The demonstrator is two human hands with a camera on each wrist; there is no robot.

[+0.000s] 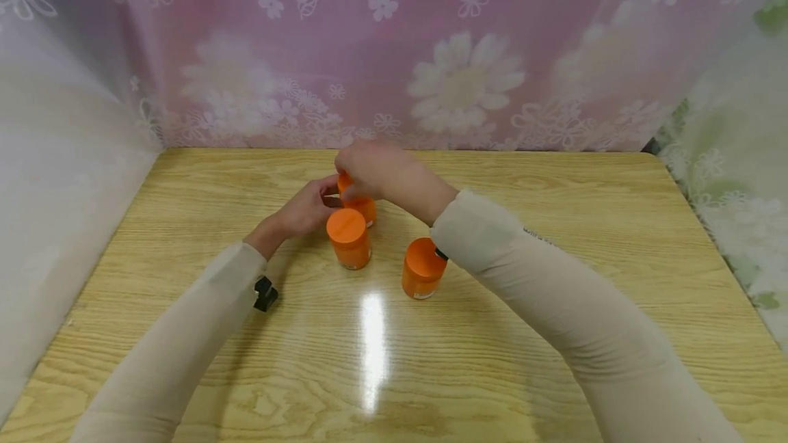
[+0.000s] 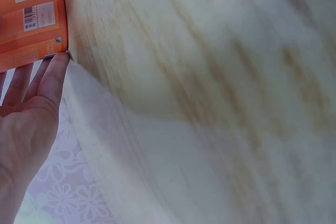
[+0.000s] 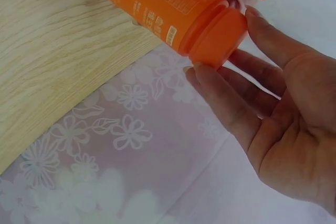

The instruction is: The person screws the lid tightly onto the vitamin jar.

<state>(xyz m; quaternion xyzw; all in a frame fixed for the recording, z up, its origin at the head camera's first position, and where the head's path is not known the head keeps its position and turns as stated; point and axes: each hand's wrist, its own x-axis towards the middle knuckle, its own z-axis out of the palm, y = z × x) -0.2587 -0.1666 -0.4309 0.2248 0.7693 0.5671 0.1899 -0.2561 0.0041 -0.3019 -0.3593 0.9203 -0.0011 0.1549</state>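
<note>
An orange screw-lid jar (image 1: 364, 210) stands at the back of the group, partly covered by both hands. My right hand (image 1: 384, 173) reaches over it and grips its orange lid (image 3: 218, 38) between thumb and fingers. From the left side, my left hand (image 1: 304, 210) holds the jar's body; its thumb shows on the jar (image 3: 168, 3) in the right wrist view. Just in front is a second orange jar (image 1: 349, 241), lid on and upright. A third orange jar (image 1: 423, 269) stands nearer and to the right, below the right sleeve.
The wooden table (image 1: 258, 374) carries all the jars. A pink flowered curtain (image 1: 345, 74) hangs along its back edge, with pale curtains at both sides. A small black device (image 1: 265, 294) sits at the left wrist.
</note>
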